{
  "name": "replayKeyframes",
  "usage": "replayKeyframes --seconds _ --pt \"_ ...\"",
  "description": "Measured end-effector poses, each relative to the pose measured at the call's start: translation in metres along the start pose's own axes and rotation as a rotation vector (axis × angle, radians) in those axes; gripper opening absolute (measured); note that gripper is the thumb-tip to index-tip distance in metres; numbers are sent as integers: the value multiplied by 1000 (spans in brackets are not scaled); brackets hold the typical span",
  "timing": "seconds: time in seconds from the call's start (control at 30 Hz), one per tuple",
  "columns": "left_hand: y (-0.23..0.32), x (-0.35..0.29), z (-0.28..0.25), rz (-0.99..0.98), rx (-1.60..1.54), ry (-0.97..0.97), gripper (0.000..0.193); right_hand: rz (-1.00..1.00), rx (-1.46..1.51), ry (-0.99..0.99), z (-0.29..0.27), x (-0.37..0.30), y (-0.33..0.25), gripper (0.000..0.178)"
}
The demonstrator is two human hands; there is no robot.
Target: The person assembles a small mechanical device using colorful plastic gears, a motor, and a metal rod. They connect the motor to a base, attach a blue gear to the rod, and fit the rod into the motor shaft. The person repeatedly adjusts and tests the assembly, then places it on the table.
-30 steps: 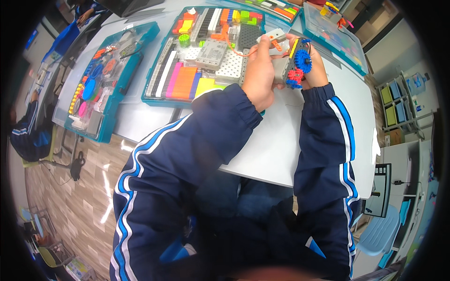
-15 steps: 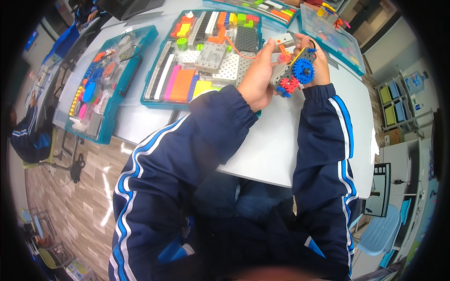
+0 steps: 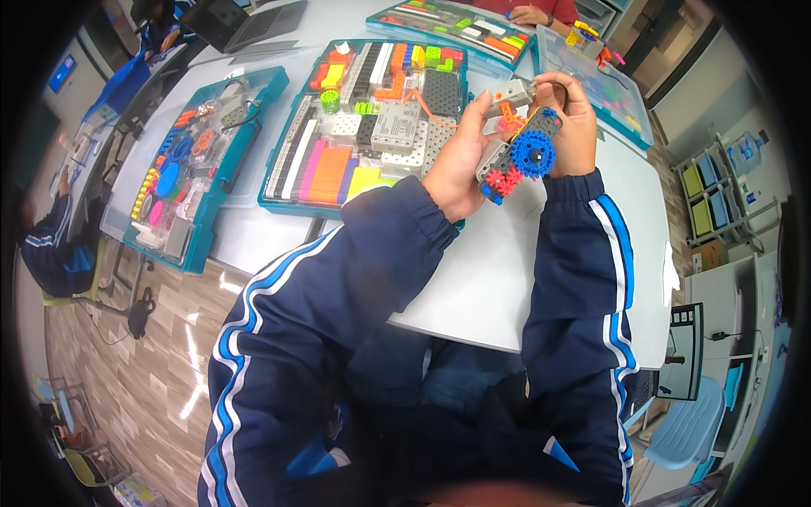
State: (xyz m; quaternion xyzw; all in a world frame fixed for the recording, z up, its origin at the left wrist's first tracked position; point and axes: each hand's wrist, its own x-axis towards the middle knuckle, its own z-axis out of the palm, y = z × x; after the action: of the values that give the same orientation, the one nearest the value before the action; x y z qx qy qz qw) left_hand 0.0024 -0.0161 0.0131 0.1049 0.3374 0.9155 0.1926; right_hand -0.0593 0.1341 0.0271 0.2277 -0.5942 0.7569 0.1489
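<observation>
Both my hands hold up a small gear assembly above the white table. It carries a large blue gear (image 3: 534, 155), a smaller red gear (image 3: 503, 181), a grey block (image 3: 510, 95) at its far end and orange connectors. My left hand (image 3: 459, 165) wraps its left side, thumb along the grey block. My right hand (image 3: 574, 127) grips its right side with curled fingers, where a dark cable loops over the top. Some fingertips are hidden behind the parts. Just left of my hands lies an open kit tray (image 3: 269, 184) with sorted bricks and a grey box (image 3: 400, 127).
A second teal tray (image 3: 199, 245) of gears and small parts lies at the left. Further trays (image 3: 517, 59) stand at the back, near a person in a red sleeve (image 3: 553, 8). A laptop (image 3: 245, 25) sits at the back left. The table (image 3: 473, 287) has its near edge by my lap.
The whole view has shifted, so the table and trays sit lower in the picture. The gear assembly has tilted slightly in my hands; both keep hold of it.
</observation>
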Motion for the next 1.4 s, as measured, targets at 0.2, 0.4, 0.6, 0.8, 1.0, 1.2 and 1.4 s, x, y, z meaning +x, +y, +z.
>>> replayKeyframes --seconds 0.2,0.4,0.6,0.8,1.0,1.2,1.4 --pt "1 2 -3 -26 -21 -2 52 -67 -41 -73 -2 0 -2 16" --pt "3 2 3 -113 4 93 50 -124 -4 -224 -7 2 -7 6" --pt "4 -2 5 -132 -29 89 48 -161 2 -319 -11 4 -7 10" --pt "4 0 4 -135 -38 76 48 -173 -74 -365 -16 6 -11 13" --pt "2 -1 -1 -69 -49 11 44 -91 5 -369 -15 2 -8 10" --pt "-1 4 -1 -47 -31 27 49 -79 10 -359 -15 3 -7 11" --pt "-5 5 -5 -17 5 31 48 -75 -51 -337 -20 2 -1 14"
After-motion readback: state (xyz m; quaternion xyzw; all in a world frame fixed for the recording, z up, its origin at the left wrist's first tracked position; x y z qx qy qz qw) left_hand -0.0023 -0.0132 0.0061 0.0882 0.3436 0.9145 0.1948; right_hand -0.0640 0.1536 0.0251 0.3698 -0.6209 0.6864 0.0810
